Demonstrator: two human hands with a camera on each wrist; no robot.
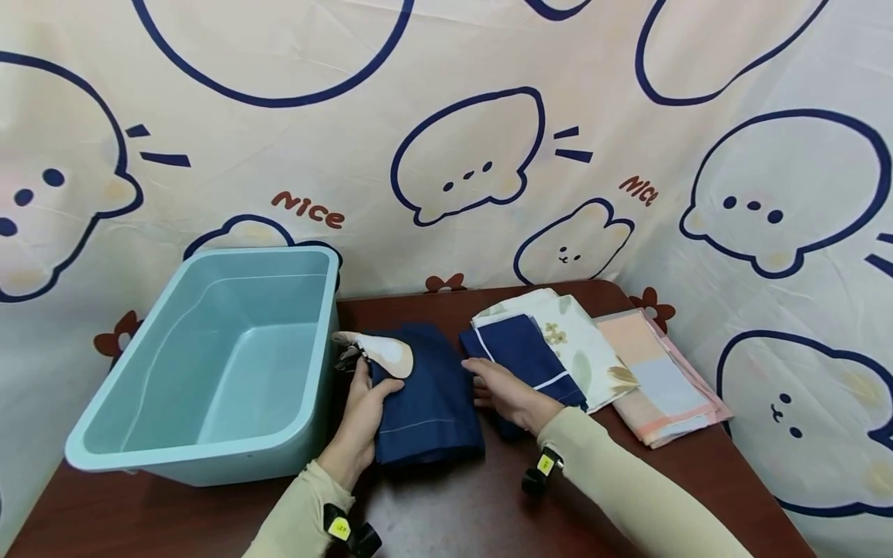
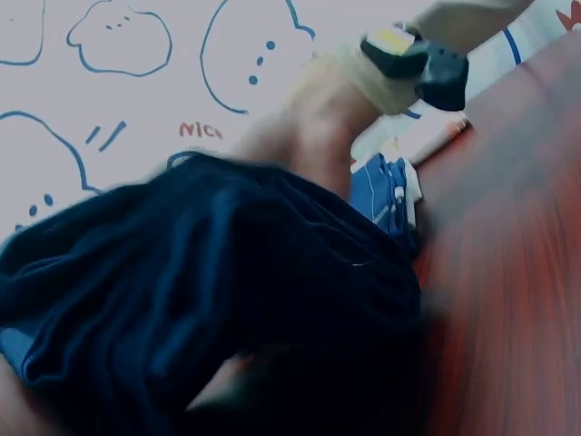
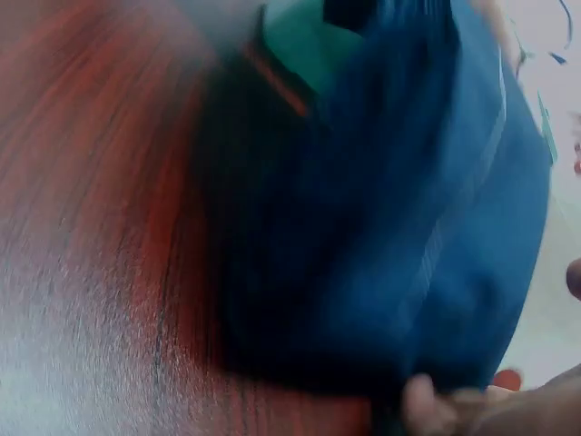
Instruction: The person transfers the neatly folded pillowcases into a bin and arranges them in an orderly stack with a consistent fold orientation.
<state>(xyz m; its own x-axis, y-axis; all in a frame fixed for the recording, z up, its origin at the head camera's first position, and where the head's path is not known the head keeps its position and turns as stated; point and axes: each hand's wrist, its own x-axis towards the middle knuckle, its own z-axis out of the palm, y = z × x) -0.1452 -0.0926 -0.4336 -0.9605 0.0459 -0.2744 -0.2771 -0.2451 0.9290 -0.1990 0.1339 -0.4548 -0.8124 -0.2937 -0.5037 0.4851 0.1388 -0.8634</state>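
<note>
A folded navy cloth (image 1: pixel 427 411) with a thin pale line of stitching lies in front of me, right of the tub. My left hand (image 1: pixel 364 411) pinches its left edge, thumb on top and the other fingers partly hidden. On its upper left corner sits a beige and white oval piece (image 1: pixel 386 355) with dark bits at its left end. At the cloth's right edge is my right hand (image 1: pixel 508 394), thumb uppermost and fingers extended against the side. The navy cloth (image 2: pixel 209 282) fills much of the left wrist view, blurred, and right fingertips (image 3: pixel 420 400) show against it in the right wrist view.
A light blue plastic tub (image 1: pixel 317 372) stands at the left. Right of the right hand lie a folded navy cloth with white stripes (image 1: pixel 519 345), a white floral cloth (image 1: pixel 582 349) and a peach and grey checked cloth (image 1: pixel 659 380). A printed curtain (image 1: pixel 391 256) hangs behind the brown table (image 1: pixel 446 511).
</note>
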